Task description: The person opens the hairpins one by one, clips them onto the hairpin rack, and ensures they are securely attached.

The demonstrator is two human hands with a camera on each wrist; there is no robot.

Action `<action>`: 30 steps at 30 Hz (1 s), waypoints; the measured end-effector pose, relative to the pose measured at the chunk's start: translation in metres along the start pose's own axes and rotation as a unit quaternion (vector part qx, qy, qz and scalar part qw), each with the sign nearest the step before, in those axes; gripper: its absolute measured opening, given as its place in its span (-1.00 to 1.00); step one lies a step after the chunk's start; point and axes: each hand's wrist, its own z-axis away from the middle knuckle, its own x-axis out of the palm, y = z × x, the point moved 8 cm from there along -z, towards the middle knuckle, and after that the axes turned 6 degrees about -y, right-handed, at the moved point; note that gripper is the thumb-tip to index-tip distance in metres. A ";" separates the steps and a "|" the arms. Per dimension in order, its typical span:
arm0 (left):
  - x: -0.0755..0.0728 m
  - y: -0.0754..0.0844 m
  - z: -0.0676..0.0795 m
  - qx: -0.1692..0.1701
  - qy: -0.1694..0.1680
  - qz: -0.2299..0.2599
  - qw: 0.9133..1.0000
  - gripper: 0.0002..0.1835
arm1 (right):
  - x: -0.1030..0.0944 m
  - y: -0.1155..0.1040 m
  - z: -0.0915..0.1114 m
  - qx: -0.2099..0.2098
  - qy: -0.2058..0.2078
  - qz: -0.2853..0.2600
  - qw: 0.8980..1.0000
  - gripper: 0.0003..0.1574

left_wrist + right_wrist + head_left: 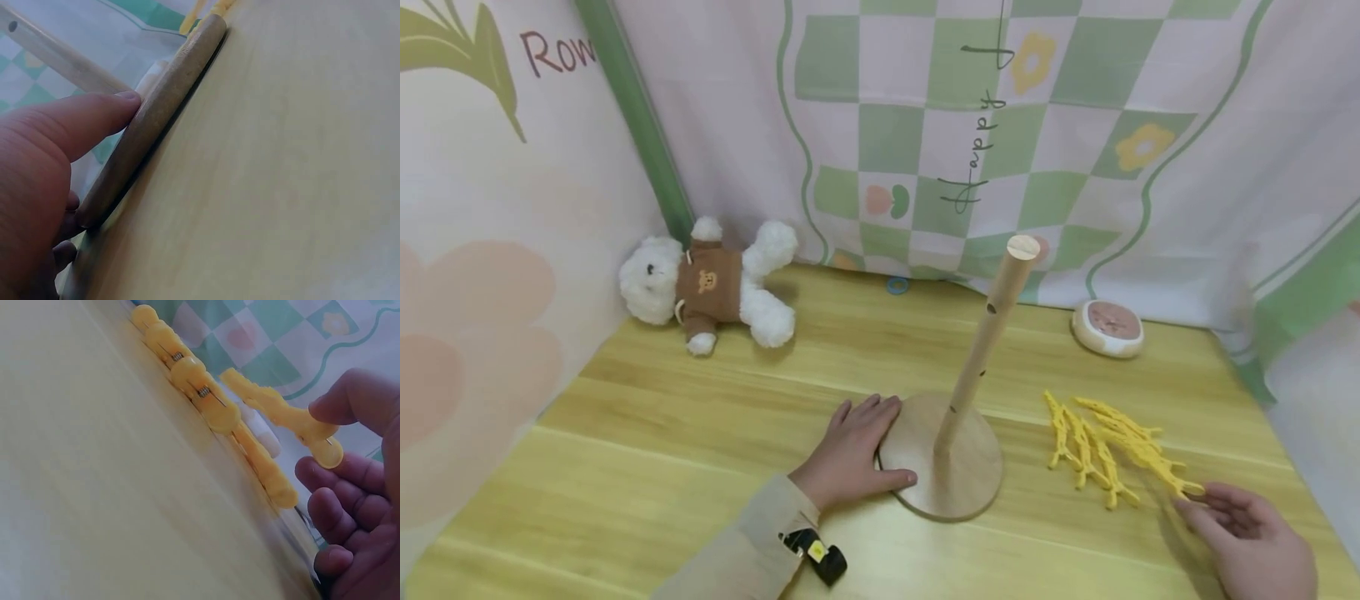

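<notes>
A wooden stand with a round base [973,475] and an upright pole [981,354] with small holes stands on the table. My left hand [853,454] holds the left side of the base; in the left wrist view its thumb [103,119] lies over the rim, with the other fingertips lower at the edge. At the right, my right hand [1255,533] pinches the handle end of a yellow clothespin [272,406], raised off the table in the right wrist view. Several more yellow clothespins [1086,450] lie in a group beside it, their metal springs showing.
A white plush bear [711,279] in a brown top lies at the back left. A small blue ring [897,286] and a rounded white device with a brownish top [1108,327] lie near the back edge. Printed fabric [895,137] hangs behind the table [692,433].
</notes>
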 end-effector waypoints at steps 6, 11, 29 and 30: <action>-0.002 0.002 0.001 -0.005 -0.005 -0.001 1.000 0.08 | 0.008 -0.014 0.009 -0.068 -0.011 -0.027 0.997 -0.74; -0.002 0.002 0.002 -0.008 -0.006 0.000 1.000 0.08 | 0.017 -0.022 0.015 -0.109 -0.035 -0.015 0.993 -0.73; 0.000 -0.001 0.000 -0.007 -0.002 -0.005 1.000 0.08 | 0.048 -0.048 0.040 -0.178 -0.056 0.008 0.982 -0.68; 0.001 -0.001 0.000 -0.007 -0.002 -0.004 1.000 0.08 | 0.051 -0.050 0.041 -0.183 -0.060 0.010 0.981 -0.67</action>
